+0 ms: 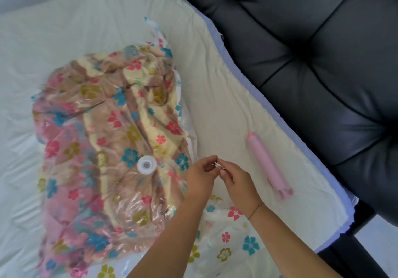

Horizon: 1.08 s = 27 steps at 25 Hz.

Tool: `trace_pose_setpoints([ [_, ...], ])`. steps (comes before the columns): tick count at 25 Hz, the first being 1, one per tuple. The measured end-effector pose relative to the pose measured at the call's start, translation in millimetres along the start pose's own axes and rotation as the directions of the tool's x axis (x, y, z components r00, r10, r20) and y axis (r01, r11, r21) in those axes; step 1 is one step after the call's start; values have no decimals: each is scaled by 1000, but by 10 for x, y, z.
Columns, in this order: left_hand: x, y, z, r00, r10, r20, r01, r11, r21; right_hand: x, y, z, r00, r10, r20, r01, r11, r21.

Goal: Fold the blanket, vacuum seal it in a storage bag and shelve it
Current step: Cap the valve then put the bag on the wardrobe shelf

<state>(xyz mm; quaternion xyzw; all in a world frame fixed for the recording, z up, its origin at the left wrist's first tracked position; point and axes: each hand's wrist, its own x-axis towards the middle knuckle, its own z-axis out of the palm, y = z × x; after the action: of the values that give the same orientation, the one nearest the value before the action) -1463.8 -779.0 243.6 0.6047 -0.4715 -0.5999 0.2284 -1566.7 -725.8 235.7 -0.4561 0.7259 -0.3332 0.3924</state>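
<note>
A clear storage bag (237, 245) printed with coloured flowers lies on the bed (226, 105), filling the left and lower middle of the frame. The blanket (112, 131) sits inside it, a bulky brown, cream and pink mass crumpled under the plastic. The part of the bag at the lower right is flat and holds no blanket. A round white valve (147, 164) sits on top of the bag, just left of the hands.

Both hands meet at the lower centre of the frame, above the bag's right edge. The left hand (200, 176) and the right hand (237, 180) each have a narrow grip — fingertips and thumbs pinch the same small white piece (217, 165) between them. The piece is too small and blurred to tell what it is. A thin bracelet (255, 210) circles the right wrist.

To the right of the hands, apart from the bag, a pink hand pump (267, 161) lies on the cream sheet, slanting from upper left to lower right.

A black padded surface (312, 51) with deep seams fills the upper right of the frame, running along the bed's edge. A pale blue layer (249, 83) shows under the sheet along that edge.
</note>
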Motion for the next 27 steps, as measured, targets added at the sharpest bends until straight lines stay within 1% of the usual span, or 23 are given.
trace_pose_setpoints([
  [2,-134,89,-360,997,62,-41,-64,997,-41,-9,-290,122,997,-72,9,71,992,108],
  [3,-204,107,-531,994,95,-62,-99,993,-64,1,-434,197,996,-86,21,82,988,134],
  [5,-316,104,-842,982,152,-114,-159,986,-54,36,-705,372,993,-85,80,74,989,129],
  [6,-355,90,-980,972,183,-147,-187,982,-19,58,-824,463,989,-89,114,77,991,106],
  [8,-390,36,-1233,954,232,-189,-227,973,48,102,-1029,658,976,-130,173,128,992,21],
  [10,-375,6,-1421,951,257,-173,-248,966,74,147,-1150,832,955,-210,211,229,971,-70],
  [12,-341,-48,-1582,947,290,-137,-279,955,97,207,-1176,1014,941,-261,213,295,945,-143],
  [13,-310,-104,-1658,932,328,-152,-303,938,166,239,-1160,1104,941,-276,198,312,932,-183],
  [14,-267,-181,-1737,907,382,-177,-323,901,291,261,-1132,1188,937,-296,183,334,913,-233],
  [15,-221,-284,-1826,882,423,-206,-308,850,427,273,-1109,1272,928,-331,169,368,883,-290],
  [16,-180,-394,-1908,872,436,-221,-261,798,543,276,-1089,1343,914,-374,158,406,843,-352],
  [18,-131,-598,-2025,869,443,-221,-183,702,688,267,-1049,1445,875,-471,114,465,752,-466],
  [20,-95,-730,-2064,847,495,-195,-175,605,777,255,-979,1485,827,-561,45,488,675,-554],
  [22,-43,-797,-2060,832,527,-174,-169,538,826,258,-905,1522,795,-607,5,491,639,-592],
  [25,-24,-835,-2049,819,546,-173,-154,501,852,234,-872,1573,804,-595,-5,490,667,-561],
  [27,-25,-854,-2049,819,545,-176,-149,500,853,243,-900,1557,833,-553,-33,450,710,-541],
])
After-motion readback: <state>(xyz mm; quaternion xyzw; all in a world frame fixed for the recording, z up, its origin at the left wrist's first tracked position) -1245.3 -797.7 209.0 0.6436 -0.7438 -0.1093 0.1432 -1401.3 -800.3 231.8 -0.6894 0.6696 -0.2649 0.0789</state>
